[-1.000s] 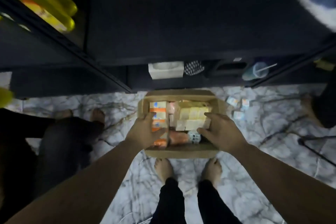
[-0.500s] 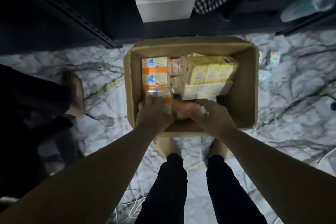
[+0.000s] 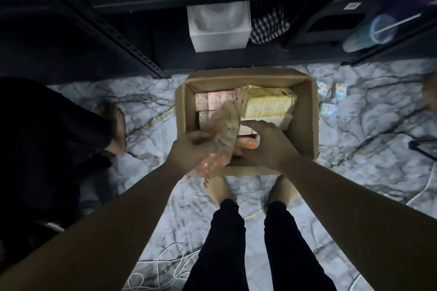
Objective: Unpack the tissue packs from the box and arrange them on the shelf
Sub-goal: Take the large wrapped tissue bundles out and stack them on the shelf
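left hand [image 3: 191,151] gripping orange tissue pack [image 3: 220,137] above box [image 3: 305,120], right hand [image 3: 267,144] inside, grip unclear

A white tissue dispenser box [image 3: 218,26] sits at top centre on the dark lowest level. Just right of it lies a black-and-white checked cloth [image 3: 269,27], then a black bin [image 3: 331,23], then a clear plastic cup with a straw [image 3: 373,32]. Below it spreads a marble-patterned floor [image 3: 369,139]; a white cord [image 3: 163,264] lies far below, to its left.
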